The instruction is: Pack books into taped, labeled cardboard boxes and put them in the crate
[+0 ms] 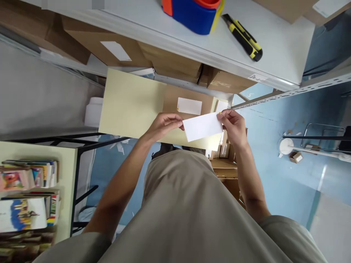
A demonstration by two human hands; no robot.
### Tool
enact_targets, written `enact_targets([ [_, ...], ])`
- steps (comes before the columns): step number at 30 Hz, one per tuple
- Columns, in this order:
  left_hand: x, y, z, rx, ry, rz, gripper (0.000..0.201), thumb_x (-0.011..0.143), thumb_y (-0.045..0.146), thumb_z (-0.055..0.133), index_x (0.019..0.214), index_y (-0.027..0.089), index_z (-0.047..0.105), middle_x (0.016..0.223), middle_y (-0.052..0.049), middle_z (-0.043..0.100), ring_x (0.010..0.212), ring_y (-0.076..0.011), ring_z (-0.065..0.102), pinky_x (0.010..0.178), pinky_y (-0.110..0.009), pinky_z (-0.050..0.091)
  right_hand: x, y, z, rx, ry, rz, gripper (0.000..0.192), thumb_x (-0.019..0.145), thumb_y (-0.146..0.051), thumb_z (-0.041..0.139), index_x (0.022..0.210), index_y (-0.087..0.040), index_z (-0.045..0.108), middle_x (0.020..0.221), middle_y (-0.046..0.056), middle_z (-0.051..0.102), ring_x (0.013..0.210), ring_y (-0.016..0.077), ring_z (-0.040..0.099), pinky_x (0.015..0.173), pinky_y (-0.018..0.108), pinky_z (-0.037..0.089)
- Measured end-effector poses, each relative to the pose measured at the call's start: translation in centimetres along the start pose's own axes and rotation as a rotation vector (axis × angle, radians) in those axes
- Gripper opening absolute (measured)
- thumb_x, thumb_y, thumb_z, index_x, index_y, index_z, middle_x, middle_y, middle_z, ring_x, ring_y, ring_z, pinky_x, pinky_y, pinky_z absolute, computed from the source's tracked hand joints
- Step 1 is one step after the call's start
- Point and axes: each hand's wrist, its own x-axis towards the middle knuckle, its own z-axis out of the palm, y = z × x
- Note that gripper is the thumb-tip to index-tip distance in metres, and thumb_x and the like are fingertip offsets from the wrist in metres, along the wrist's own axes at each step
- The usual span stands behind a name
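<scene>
A blank white paper slip [203,126] is stretched between my two hands, slightly tilted. My left hand [167,125] pinches its left end between thumb and fingers. At the other end, my right hand [233,124] grips the upper right corner, where a small yellow mark shows. Beneath and beyond the slip, brown cardboard [171,98] lies on the pale yellow tabletop [131,104]. A similar white label [189,106] with a small yellow mark is on that cardboard. Whether the cardboard is a box or a flat sheet, I cannot tell.
Above the tabletop runs a grey shelf [276,47] bearing a yellow-black utility knife [244,38] and a blue-orange holder [192,16]. Cardboard boxes [172,60] line the level below it. Books [30,204] stand at left. Open cartons [223,164] sit beside my right forearm.
</scene>
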Motion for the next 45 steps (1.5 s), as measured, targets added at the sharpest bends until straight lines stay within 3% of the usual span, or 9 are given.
enact_targets([
  [7,-2.2,-0.2,-6.9,0.010,-0.063,0.012,0.024,0.091,0.043,0.080,0.089,0.020,0.082,0.092,-0.009,0.084,0.098,-0.0277,0.083,0.099,-0.044,0.067,0.4,-2.9,6.6,-0.043,0.039,0.025,0.034,0.098,-0.059,0.087,0.099,-0.029,0.070,0.093,0.002,0.071,0.079,0.0172,0.067,0.061,0.031,0.057],
  [12,-2.9,-0.6,-10.7,-0.001,-0.144,0.047,0.024,0.089,0.044,0.081,0.085,0.020,0.081,0.087,-0.007,0.083,0.093,-0.0264,0.082,0.097,-0.042,0.067,1.5,-2.6,11.9,-0.151,0.091,-0.058,0.031,0.103,-0.057,0.081,0.104,-0.028,0.070,0.106,0.006,0.077,0.101,0.0230,0.078,0.088,0.041,0.068],
  [16,-2.8,-1.2,-12.7,0.005,-0.155,0.111,0.024,0.090,0.044,0.080,0.084,0.021,0.081,0.084,-0.006,0.083,0.088,-0.0243,0.081,0.092,-0.038,0.067,0.7,-4.1,17.0,-0.371,0.230,-0.152,0.027,0.105,-0.051,0.078,0.115,-0.026,0.074,0.126,0.011,0.080,0.122,0.0289,0.076,0.106,0.050,0.067],
  [21,-2.9,-1.2,-14.9,0.082,-0.142,0.195,0.026,0.096,0.045,0.078,0.085,0.021,0.080,0.085,-0.006,0.083,0.087,-0.0227,0.081,0.087,-0.034,0.065,-2.4,-8.1,23.0,-0.339,0.015,-0.115,0.020,0.112,-0.044,0.068,0.110,-0.027,0.080,0.117,0.007,0.084,0.110,0.0246,0.081,0.094,0.041,0.068],
  [24,-3.3,-0.7,-16.0,0.119,-0.153,0.234,0.026,0.098,0.043,0.076,0.085,0.021,0.080,0.085,-0.005,0.083,0.086,-0.0214,0.080,0.087,-0.032,0.064,-3.1,-9.0,25.4,-0.283,-0.002,-0.078,0.019,0.109,-0.043,0.071,0.106,-0.027,0.082,0.113,0.006,0.087,0.104,0.0235,0.082,0.088,0.038,0.067],
  [38,-4.0,-0.4,-20.4,0.230,-0.221,0.273,0.015,0.093,0.034,0.074,0.084,0.023,0.079,0.083,-0.002,0.083,0.079,-0.0198,0.077,0.083,-0.030,0.061,-1.3,-8.7,30.6,-0.079,0.064,0.157,0.021,0.091,-0.044,0.077,0.091,-0.024,0.084,0.093,0.004,0.086,0.085,0.0215,0.079,0.078,0.034,0.063],
  [41,-3.2,-2.2,-21.2,0.254,-0.213,0.244,0.013,0.088,0.031,0.074,0.081,0.022,0.079,0.081,-0.002,0.082,0.078,-0.0199,0.076,0.081,-0.030,0.058,-0.9,-7.9,30.7,-0.125,0.094,0.165,0.016,0.087,-0.039,0.074,0.086,-0.025,0.080,0.089,0.004,0.084,0.085,0.0223,0.079,0.080,0.035,0.062],
  [45,-1.3,-7.5,-24.2,0.341,-0.062,0.059,0.006,0.079,0.022,0.073,0.075,0.020,0.076,0.077,0.000,0.079,0.077,-0.0185,0.072,0.078,-0.028,0.053,-0.7,-6.7,29.2,-0.177,0.111,0.201,0.010,0.082,-0.035,0.074,0.082,-0.025,0.076,0.085,0.003,0.082,0.081,0.0226,0.076,0.080,0.037,0.061],
])
